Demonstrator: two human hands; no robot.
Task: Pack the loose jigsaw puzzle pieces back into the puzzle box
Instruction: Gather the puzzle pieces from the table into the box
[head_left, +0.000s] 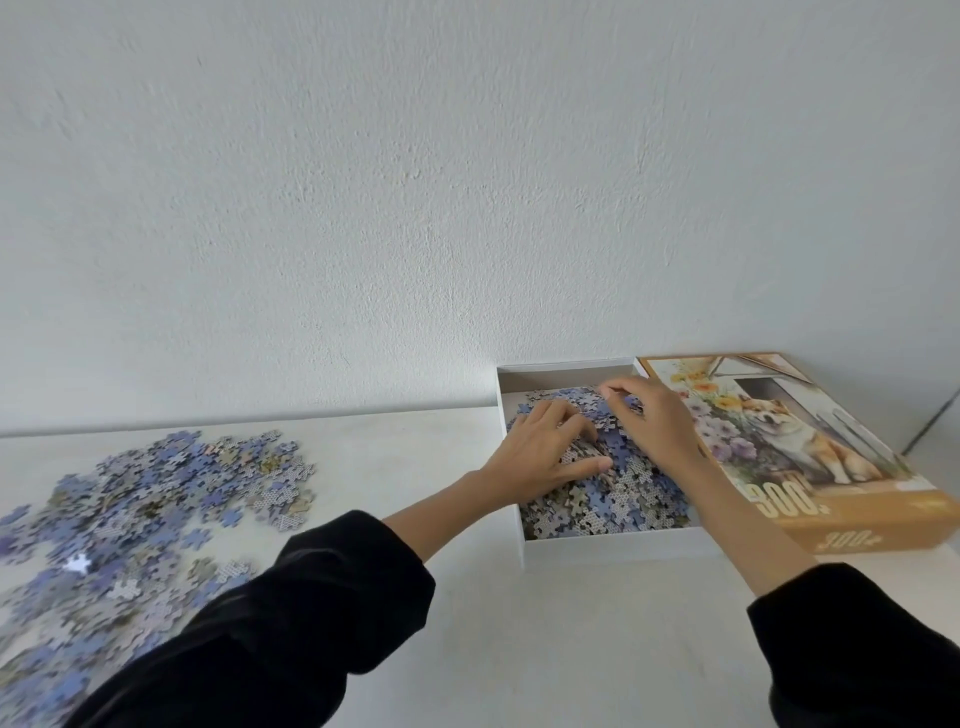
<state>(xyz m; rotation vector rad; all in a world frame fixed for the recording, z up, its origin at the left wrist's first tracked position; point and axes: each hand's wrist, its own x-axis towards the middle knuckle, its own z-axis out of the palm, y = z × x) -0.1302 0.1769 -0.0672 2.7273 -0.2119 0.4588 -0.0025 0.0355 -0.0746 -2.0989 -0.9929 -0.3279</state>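
White cardboard formed the puzzle box (571, 545), which sat open at right centre of the frame against the wall (467, 182), its front within easy reach of both arms. The packed pieces (623, 499) were heaped unevenly inside it. The left hand (540, 457) lay on the heap with its fingers spread flat, apparently pressing the heap level. The right hand (649, 421) arched over the far side with fingertips bent down onto the pieces; whether it pinched any could not be told. The lid (779, 441) lay just beside the box at right, picture side up, showing a dog among flowers, probably parked there until closing. Its side read "300+". Many loose pieces (156, 493) lay at lower left on the tabletop (519, 649), well apart from the box, so the packing seemed roughly half done.
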